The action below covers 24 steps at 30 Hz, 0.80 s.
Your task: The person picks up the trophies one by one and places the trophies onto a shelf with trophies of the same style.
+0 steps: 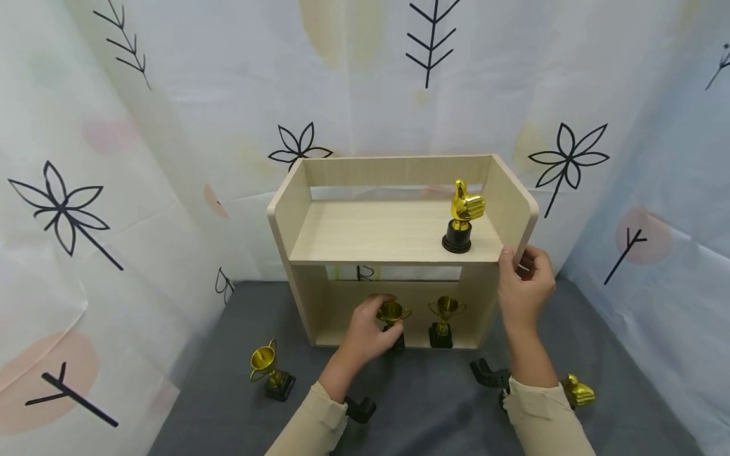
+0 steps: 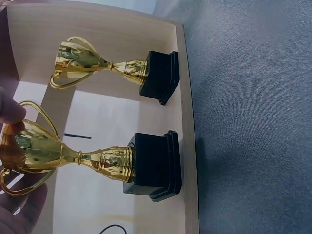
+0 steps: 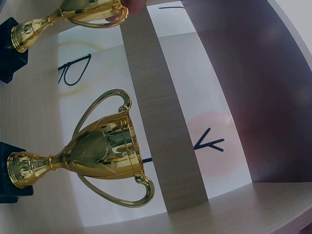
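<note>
My left hand (image 1: 367, 332) grips a gold trophy cup (image 1: 391, 312) by its bowl at the front of the lower shelf. In the left wrist view this trophy cup (image 2: 36, 146) has its black base (image 2: 153, 165) close to the shelf's front edge. A second gold trophy cup (image 1: 447, 308) stands upright to its right, with nobody touching it; its two handles show large in the right wrist view. My right hand (image 1: 526, 285) pinches the right side panel of the wooden shelf (image 1: 393, 256), thumb in front and fingers around the outer side.
A thumbs-up trophy (image 1: 461, 218) stands on the upper shelf at the right. Another trophy cup (image 1: 269, 368) stands on the grey tabletop (image 1: 422, 405) at the left. Beside my right forearm lies a gold hand-shaped trophy (image 1: 580, 390), partly hidden. Patterned cloth (image 1: 217, 114) surrounds the table.
</note>
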Each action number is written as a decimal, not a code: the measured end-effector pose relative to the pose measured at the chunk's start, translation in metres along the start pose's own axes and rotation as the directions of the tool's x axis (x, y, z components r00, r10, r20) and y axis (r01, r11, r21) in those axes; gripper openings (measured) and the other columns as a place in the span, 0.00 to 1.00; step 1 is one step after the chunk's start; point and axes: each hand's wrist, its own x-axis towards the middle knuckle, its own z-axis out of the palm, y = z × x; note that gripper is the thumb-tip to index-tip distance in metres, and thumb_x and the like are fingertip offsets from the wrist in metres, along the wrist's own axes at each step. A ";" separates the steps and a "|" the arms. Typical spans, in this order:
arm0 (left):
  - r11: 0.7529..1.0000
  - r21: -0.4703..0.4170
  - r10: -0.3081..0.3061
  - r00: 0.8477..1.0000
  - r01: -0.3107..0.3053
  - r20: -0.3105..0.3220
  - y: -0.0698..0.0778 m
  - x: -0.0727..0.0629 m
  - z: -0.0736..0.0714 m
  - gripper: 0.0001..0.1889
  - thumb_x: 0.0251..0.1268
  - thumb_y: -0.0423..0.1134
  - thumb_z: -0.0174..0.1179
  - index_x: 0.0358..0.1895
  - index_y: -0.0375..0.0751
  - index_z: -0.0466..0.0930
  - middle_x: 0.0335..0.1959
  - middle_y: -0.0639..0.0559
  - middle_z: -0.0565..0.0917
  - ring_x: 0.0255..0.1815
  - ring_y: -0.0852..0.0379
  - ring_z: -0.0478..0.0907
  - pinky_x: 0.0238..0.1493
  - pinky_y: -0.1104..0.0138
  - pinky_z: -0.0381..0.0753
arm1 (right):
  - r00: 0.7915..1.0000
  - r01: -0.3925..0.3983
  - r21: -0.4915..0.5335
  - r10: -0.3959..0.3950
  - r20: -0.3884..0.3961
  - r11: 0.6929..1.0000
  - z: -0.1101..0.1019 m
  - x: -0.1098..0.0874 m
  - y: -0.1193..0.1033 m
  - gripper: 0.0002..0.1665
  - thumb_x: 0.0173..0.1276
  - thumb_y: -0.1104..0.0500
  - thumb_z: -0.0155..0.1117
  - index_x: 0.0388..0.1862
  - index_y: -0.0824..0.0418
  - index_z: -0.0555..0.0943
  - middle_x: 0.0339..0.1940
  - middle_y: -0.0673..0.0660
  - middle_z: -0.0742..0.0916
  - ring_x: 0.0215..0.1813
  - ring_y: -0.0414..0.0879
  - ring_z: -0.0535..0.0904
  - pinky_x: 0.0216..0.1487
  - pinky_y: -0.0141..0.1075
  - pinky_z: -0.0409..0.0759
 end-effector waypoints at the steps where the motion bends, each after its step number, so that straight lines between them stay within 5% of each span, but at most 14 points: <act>1: 1.000 -0.003 -0.004 1.000 0.004 0.000 0.000 0.001 0.000 0.22 0.66 0.35 0.70 0.63 0.40 0.82 0.57 0.41 0.86 0.53 0.51 0.85 0.53 0.53 0.86 | 1.000 0.000 0.003 0.000 0.003 1.000 0.000 0.000 -0.001 0.16 0.72 0.60 0.70 0.50 0.72 0.85 0.36 0.32 0.82 0.39 0.30 0.81 0.44 0.25 0.77; 24: 0.996 -0.053 -0.072 0.996 0.075 0.047 -0.007 0.013 0.014 0.24 0.69 0.36 0.69 0.67 0.40 0.79 0.65 0.42 0.83 0.63 0.45 0.82 0.60 0.49 0.84 | 1.000 0.011 0.018 -0.011 -0.009 1.000 -0.001 0.001 0.004 0.18 0.72 0.57 0.71 0.49 0.71 0.86 0.36 0.33 0.84 0.39 0.32 0.83 0.41 0.24 0.78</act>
